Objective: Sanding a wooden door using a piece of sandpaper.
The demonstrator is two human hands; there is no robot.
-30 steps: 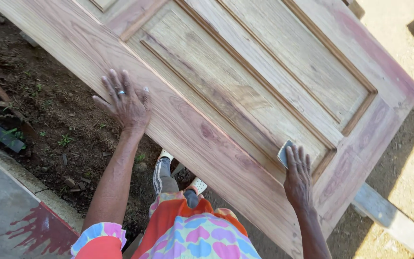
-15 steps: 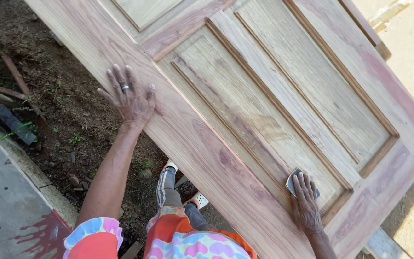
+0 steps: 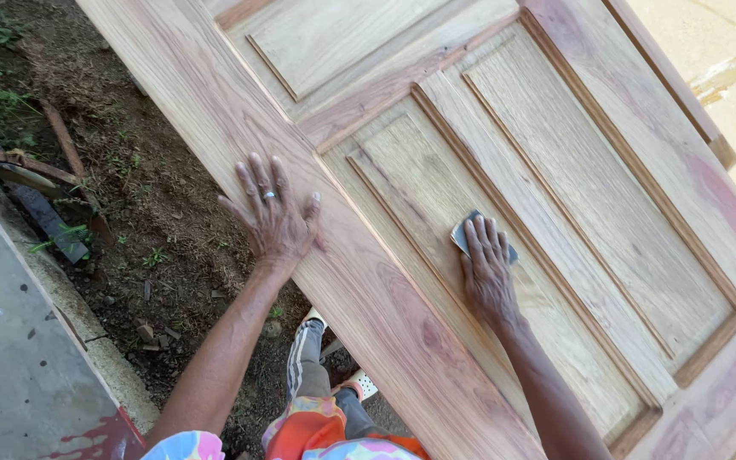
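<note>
A bare wooden panelled door [image 3: 606,170] lies flat and slants across the view. My left hand [image 3: 273,213], with a ring on one finger, rests flat with spread fingers on the door's left stile at its edge. My right hand [image 3: 487,266] presses a small grey piece of sandpaper [image 3: 463,233] against a recessed panel near the middle of the door. Only the pad's corner shows beyond the fingertips.
Bare soil with weeds [image 3: 129,170] lies left of the door, with rusty metal scraps [image 3: 36,170] on it. A concrete slab [image 3: 19,358] with a red paint stain is at lower left. My legs and shoes [image 3: 317,366] stand under the door's edge.
My right hand has slid the sandpaper up the panel, away from the lower corner towards the door's middle. My left hand stays flat on the stile; the view has shifted.
</note>
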